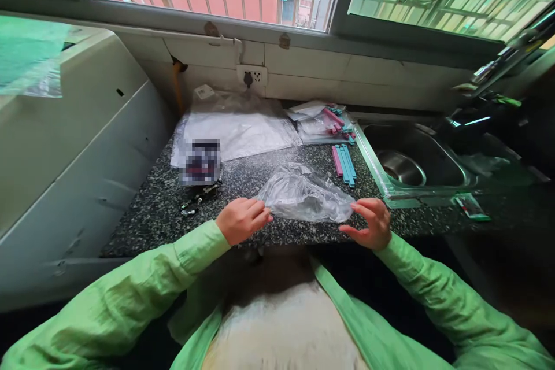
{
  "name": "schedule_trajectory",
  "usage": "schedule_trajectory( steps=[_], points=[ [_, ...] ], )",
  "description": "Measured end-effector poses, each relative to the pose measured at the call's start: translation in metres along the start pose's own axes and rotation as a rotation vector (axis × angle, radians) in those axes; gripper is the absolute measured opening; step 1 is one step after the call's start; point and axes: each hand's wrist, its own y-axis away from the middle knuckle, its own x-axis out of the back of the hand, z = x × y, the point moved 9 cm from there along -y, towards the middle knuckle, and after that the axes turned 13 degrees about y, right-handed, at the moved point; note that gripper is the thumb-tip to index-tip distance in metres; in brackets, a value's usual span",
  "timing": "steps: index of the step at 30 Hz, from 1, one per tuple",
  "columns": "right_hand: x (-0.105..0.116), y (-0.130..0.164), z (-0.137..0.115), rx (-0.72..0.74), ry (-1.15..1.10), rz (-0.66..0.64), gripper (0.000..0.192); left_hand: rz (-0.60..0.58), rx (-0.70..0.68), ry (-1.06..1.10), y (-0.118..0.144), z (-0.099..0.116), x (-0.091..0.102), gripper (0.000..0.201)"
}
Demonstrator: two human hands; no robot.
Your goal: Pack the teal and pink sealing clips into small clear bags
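Observation:
A crumpled clear plastic bag [303, 193] lies near the front edge of a dark speckled countertop [160, 208]. My left hand [240, 219] pinches the bag's left end. My right hand [368, 222] grips its right end with fingertips, so the bag is stretched between both hands. Both arms wear light green sleeves. A small bunch of blue and pink sealing clips [344, 162] lies just beyond the bag, to the right.
A stack of flat clear bags [236, 130] lies at the back of the counter, with a packet of more clips [325, 121] beside it. A steel sink [411, 165] is on the right. A wall socket [251, 76] sits under the barred window. White cabinet at left.

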Motion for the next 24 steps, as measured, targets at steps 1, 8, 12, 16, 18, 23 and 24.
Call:
schedule_trajectory(
  steps=[1, 8, 12, 16, 18, 23, 24],
  points=[
    [0.001, -0.002, -0.005, 0.005, 0.013, 0.002, 0.049, 0.013, -0.019, 0.012, 0.002, 0.0, 0.002, 0.018],
    [-0.002, -0.022, -0.017, -0.024, 0.003, -0.061, 0.021, -0.028, 0.202, 0.012, 0.014, -0.032, -0.004, 0.023],
    [-0.002, -0.035, -0.02, -0.019, -0.075, -0.081, 0.011, -0.055, 0.256, 0.002, 0.016, -0.04, -0.012, 0.022],
    [-0.003, -0.049, -0.009, -0.106, -0.223, -0.123, 0.011, -0.047, 0.312, -0.059, 0.012, -0.049, -0.012, 0.026],
    [-0.004, -0.055, 0.002, -0.175, -0.301, -0.12, 0.011, -0.029, 0.357, -0.066, 0.01, -0.057, -0.008, 0.028],
    [-0.013, -0.071, 0.04, -0.367, -0.445, -0.096, 0.003, 0.091, 0.489, 0.071, 0.011, -0.08, 0.016, 0.026],
    [-0.015, -0.074, 0.047, -0.405, -0.475, -0.085, 0.004, 0.115, 0.516, 0.127, 0.012, -0.083, 0.021, 0.026]
  ],
)
